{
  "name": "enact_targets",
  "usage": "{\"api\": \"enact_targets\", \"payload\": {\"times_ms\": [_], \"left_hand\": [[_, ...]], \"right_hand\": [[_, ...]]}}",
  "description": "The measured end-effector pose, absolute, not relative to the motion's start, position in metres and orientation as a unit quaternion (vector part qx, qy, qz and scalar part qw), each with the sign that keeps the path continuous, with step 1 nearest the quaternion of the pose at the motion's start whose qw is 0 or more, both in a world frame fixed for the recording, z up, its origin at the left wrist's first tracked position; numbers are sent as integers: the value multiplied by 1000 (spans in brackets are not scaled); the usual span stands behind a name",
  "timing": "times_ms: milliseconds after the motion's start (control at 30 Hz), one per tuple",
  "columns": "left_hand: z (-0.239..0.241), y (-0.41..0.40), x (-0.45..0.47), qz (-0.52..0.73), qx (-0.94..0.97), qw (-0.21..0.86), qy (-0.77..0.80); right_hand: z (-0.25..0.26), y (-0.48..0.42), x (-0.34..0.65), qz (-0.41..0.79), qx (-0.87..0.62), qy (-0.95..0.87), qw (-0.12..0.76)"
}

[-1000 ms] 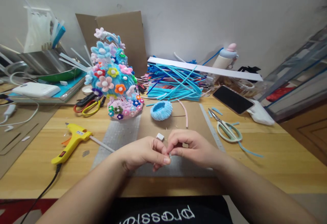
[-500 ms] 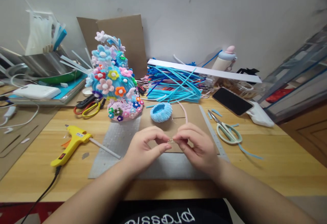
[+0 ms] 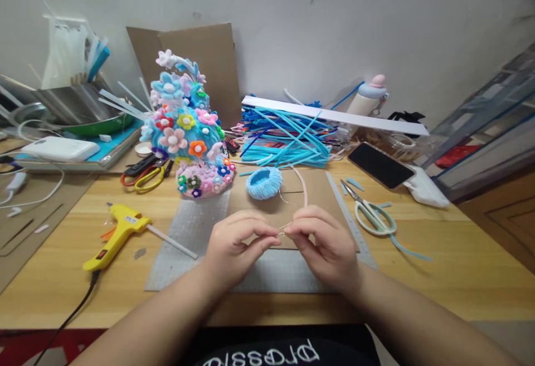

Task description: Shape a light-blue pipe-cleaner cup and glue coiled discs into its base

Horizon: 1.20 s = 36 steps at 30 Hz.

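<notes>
Hands meet over the middle of a wooden table (image 3: 460, 254), seen from the person's own head. The left hand (image 3: 234, 246) and right hand (image 3: 324, 243) are both curled nearly closed, thumb and forefinger tips pinched together on a thin wire (image 3: 285, 225) that spans the small gap between them, just above a sheet of brown cardboard (image 3: 321, 188). The wire looks very light, springy and easy to bend or drop, so a fingertip pinch close to its ends seems the sound grip; its exact shape is too fine to make out. Both wrists are low and the forearms angle inward from the bottom corners. Just beyond the hands lie a pink fuzzy stick (image 3: 304, 185) and a small blue fuzzy ring (image 3: 264, 182). Farther left stand a flower-covered ornament (image 3: 184, 132) and a yellow glue gun (image 3: 117, 235); pale green scissors (image 3: 371, 213) lie to the right.
</notes>
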<state>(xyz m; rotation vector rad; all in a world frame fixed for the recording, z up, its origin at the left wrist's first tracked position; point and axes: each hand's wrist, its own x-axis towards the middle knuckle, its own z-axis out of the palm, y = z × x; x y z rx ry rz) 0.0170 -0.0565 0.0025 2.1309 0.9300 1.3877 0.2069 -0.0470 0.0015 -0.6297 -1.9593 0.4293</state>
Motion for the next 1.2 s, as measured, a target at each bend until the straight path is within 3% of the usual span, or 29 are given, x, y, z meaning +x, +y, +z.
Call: {"api": "enact_targets", "payload": {"times_ms": [733, 933, 1200], "left_hand": [[3, -55, 18, 497, 744, 222, 387], [2, -52, 21, 459, 666, 394, 437], [2, -48, 22, 392, 512, 632, 429]], "right_hand": [[8, -38, 207, 258, -311, -789, 462], [10, -39, 204, 310, -341, -762, 455], [6, -33, 203, 474, -378, -698, 381]]}}
